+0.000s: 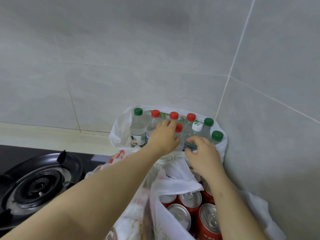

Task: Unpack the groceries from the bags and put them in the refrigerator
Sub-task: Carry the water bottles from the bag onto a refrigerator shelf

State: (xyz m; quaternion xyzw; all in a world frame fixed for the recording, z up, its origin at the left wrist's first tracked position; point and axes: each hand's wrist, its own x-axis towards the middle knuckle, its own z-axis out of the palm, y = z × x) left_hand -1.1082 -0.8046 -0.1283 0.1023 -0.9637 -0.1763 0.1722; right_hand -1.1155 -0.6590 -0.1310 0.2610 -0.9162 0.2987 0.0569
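A white plastic bag (119, 134) stands in the tiled corner, packed with several upright water bottles with green, red and white caps. My left hand (163, 138) reaches into it, and its fingers curl round the neck of a red-capped bottle (179, 127) in the front row. My right hand (203, 151) is just beside it, with finger and thumb curled round the body of the white-capped bottle (197, 126). Nearer to me, a second white bag (174, 179) lies open and holds several red drink cans (190, 199).
A black gas burner (39, 182) sits on the counter to the left. Grey tiled walls (277, 135) close in behind and on the right of the bags. Another crumpled bag with red print (117, 156) lies between the stove and the cans.
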